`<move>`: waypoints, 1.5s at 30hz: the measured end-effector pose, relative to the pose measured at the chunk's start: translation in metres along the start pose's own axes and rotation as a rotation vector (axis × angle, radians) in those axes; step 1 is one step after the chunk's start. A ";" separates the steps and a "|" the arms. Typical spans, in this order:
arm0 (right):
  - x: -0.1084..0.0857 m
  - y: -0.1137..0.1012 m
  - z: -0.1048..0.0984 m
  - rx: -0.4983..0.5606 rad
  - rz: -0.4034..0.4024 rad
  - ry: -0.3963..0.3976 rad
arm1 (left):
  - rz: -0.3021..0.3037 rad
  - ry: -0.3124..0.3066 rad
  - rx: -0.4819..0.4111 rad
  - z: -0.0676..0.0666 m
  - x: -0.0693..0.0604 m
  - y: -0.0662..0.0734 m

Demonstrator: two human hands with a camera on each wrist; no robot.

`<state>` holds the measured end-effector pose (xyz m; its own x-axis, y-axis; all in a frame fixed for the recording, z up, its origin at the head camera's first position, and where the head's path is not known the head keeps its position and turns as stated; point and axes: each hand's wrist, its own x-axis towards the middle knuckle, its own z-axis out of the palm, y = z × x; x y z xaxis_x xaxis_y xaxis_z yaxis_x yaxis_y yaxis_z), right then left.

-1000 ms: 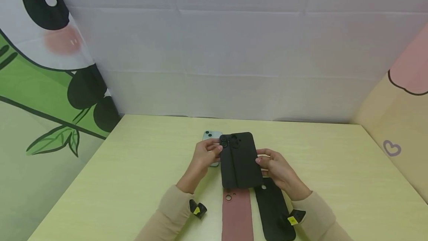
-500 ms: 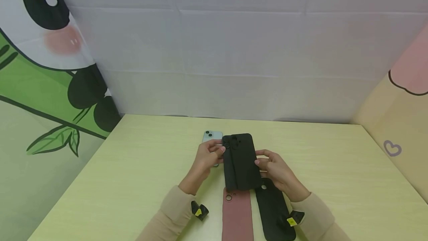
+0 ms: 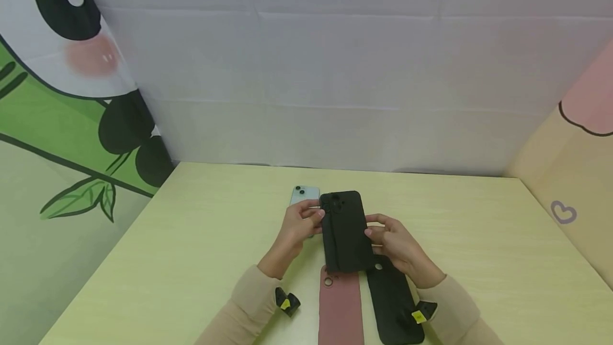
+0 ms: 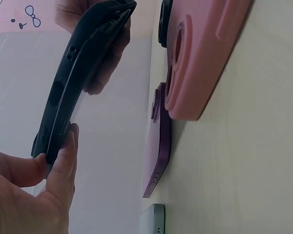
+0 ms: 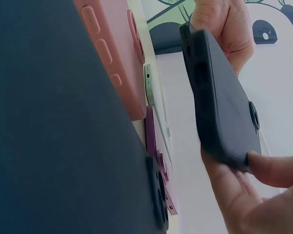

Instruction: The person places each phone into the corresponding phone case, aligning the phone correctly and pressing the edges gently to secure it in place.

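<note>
Raised over the table, two black phone cases overlap side by side in the head view. My left hand (image 3: 301, 222) pinches the edge of the left black phone case (image 3: 329, 241), which has round camera rings. My right hand (image 3: 390, 241) grips the side of the right black phone case (image 3: 351, 233), with a camera cutout at its top. The left wrist view shows their edges tight together, with thumb and fingers either side of the lower end. Whether a phone sits inside either one cannot be told.
Below lie a pink phone case (image 3: 340, 307) and another black phone case (image 3: 395, 302). A pale phone (image 3: 305, 194) lies behind my left hand. A purple phone (image 4: 158, 141) shows in the wrist views. A white backdrop (image 3: 306, 84) rises behind the table.
The left black case has slid further behind the right one, so less of it shows. My left hand has moved slightly right; my right hand has barely moved.
</note>
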<state>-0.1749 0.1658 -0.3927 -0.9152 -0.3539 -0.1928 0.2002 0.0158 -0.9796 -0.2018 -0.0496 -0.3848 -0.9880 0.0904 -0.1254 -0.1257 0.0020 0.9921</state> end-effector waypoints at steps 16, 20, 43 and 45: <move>-0.001 0.000 0.003 -0.021 -0.002 0.013 | -0.025 -0.017 -0.045 0.002 -0.001 -0.001; -0.001 0.001 0.004 -0.046 0.001 0.031 | -0.023 -0.038 -0.042 0.002 -0.003 0.000; -0.002 -0.001 0.000 -0.018 0.008 0.102 | -0.003 -0.088 -0.043 0.003 -0.001 -0.003; -0.002 0.000 0.000 -0.014 0.009 0.105 | 0.001 -0.087 -0.041 0.003 -0.001 -0.004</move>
<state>-0.1729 0.1668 -0.3918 -0.9450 -0.2542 -0.2059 0.2045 0.0321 -0.9783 -0.1999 -0.0465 -0.3884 -0.9769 0.1762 -0.1209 -0.1297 -0.0391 0.9908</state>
